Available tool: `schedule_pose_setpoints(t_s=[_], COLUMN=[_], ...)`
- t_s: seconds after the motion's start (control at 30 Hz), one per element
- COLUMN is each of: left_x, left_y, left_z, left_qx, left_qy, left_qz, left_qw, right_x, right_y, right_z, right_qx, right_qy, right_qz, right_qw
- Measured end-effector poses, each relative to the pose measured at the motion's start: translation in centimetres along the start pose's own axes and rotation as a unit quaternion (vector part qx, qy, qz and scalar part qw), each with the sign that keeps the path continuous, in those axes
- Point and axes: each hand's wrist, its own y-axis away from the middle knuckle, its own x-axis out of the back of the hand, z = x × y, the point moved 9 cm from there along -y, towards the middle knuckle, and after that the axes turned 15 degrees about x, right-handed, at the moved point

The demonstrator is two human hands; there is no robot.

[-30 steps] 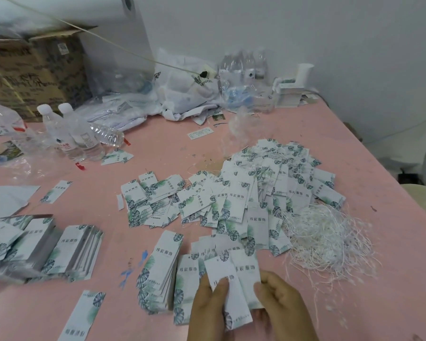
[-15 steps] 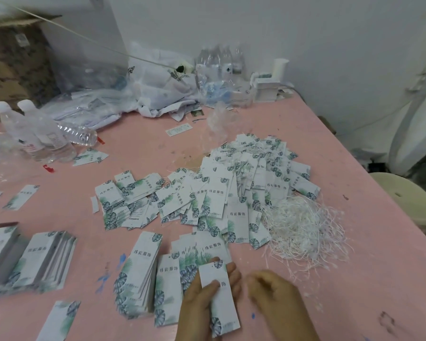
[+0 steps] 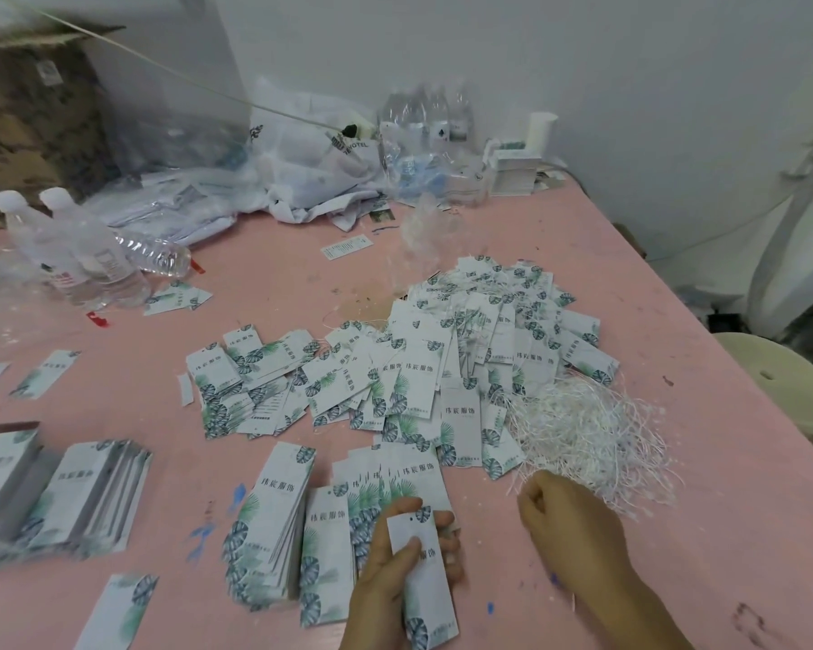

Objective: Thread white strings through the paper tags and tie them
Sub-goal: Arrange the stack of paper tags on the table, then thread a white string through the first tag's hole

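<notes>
My left hand [image 3: 395, 574] grips one white paper tag [image 3: 425, 584] with green leaf print, thumb on its face, hole end up. My right hand [image 3: 569, 527] hovers with curled fingers at the near edge of the tangled pile of white strings [image 3: 587, 429]; whether it pinches a string cannot be told. A wide heap of strung tags [image 3: 442, 363] covers the middle of the pink table [image 3: 677, 532]. Neat stacks of tags [image 3: 278, 523] lie just left of my left hand.
More tag stacks [image 3: 85, 499] sit at the left edge. Water bottles [image 3: 85, 255] stand at the back left, plastic bags [image 3: 301, 166] and a bottle pack along the wall, a cardboard box [image 3: 24, 114] in the corner. A pale stool [image 3: 784, 391] stands off the table's right side.
My right hand has let go of the tag and moved right and forward to the string pile. My left hand keeps the tag. The view has shifted slightly.
</notes>
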Motion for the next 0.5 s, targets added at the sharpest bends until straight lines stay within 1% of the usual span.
schedule_pose_setpoints(t_s=[0.07,0.13,0.2,0.27,0.3,0.4,0.5], left_x=[-0.5,-0.9,-0.4,0.1,0.2,0.1,0.6], left_y=[0.2,0.3,0.2,0.1,0.2,0.3,0.7], left_z=[0.2,0.3,0.1,-0.4,-0.5,-0.6,0.2], left_qx=[-0.002,0.003,0.019,0.027,0.023,0.002,-0.025], left_qy=[-0.004,-0.007,-0.015,-0.056,-0.084,-0.166,-0.239], left_qz=[-0.011,-0.024,-0.017,-0.003,0.003,0.029,0.114], left_qw=[1.0,1.0,1.0,0.998,0.996,0.986,0.964], right_x=[-0.1,0.6,1.7,2.6,2.5,1.0,-0.3], right_y=[0.1,0.5,1.1,1.6,1.8,2.1,2.5], right_z=[0.2,0.4,-0.4,-2.5,-3.6,-6.8,-8.9], right_qx=[0.004,0.005,0.031,0.075,0.088,0.108,0.119], right_qy=[-0.05,-0.147,-0.26,-0.352,-0.389,-0.463,-0.489], right_qz=[-0.004,0.039,0.092,0.114,0.106,0.041,-0.013], right_qw=[0.999,0.988,0.961,0.926,0.911,0.879,0.864])
